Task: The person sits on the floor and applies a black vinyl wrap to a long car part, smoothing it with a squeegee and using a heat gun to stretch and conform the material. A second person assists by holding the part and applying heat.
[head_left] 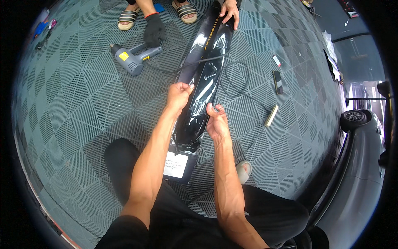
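A long, narrow black panel [212,54] lies lengthwise in front of me, with glossy, wrinkled black film [198,108] over its near part. My left hand [178,97] is closed at the panel's left side, thumb and fingertips pinching the film's edge. Across from it, my right hand [217,121] has its fingers curled and pressed together at the film's right edge. Under the near end sits a dark flat box [179,176] bearing a white label. A co-worker's bare hand [230,13] rests on the panel's far end.
A grey heat gun [129,61] lies at left beside a co-worker's gloved hand [154,31]. Its cable [199,62] crosses the panel and loops right. A phone [277,82] and a pale block-like tool [271,115] lie on the grated floor [83,103]. A car [360,178] stands at right.
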A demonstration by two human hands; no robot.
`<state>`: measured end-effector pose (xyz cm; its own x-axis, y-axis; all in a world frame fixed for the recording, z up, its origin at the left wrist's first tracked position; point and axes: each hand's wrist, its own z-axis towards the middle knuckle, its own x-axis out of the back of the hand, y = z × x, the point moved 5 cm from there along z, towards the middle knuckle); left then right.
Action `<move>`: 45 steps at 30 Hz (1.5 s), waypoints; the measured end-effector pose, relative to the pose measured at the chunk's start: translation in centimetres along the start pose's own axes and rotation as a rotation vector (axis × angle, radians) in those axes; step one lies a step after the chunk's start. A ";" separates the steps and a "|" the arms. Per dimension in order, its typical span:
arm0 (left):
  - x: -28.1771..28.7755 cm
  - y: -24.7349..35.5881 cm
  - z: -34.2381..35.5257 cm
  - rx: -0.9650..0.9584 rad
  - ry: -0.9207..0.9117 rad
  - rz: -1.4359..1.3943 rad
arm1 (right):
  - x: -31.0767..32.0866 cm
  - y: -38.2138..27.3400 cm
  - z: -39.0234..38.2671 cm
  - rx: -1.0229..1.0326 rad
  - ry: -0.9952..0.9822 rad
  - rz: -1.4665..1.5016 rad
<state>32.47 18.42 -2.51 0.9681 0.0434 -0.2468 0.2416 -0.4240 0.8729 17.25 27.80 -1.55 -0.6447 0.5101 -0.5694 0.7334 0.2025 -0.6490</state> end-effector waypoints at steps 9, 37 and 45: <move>-0.9 -0.3 -0.7 0.053 -0.141 0.072 | 0.3 -0.2 0.3 -0.033 -0.020 -0.041; -1.8 5.2 -5.4 -0.621 0.255 0.615 | -0.8 -3.4 -1.4 0.322 0.224 -0.988; -2.1 4.8 -5.3 -0.469 0.269 0.374 | -0.4 -3.8 -1.1 0.160 0.156 -0.598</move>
<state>31.90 21.09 4.43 0.9605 0.2205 0.1696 -0.1700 -0.0176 0.9853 14.96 27.69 1.72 -0.8849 0.4656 -0.0126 0.2070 0.3689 -0.9061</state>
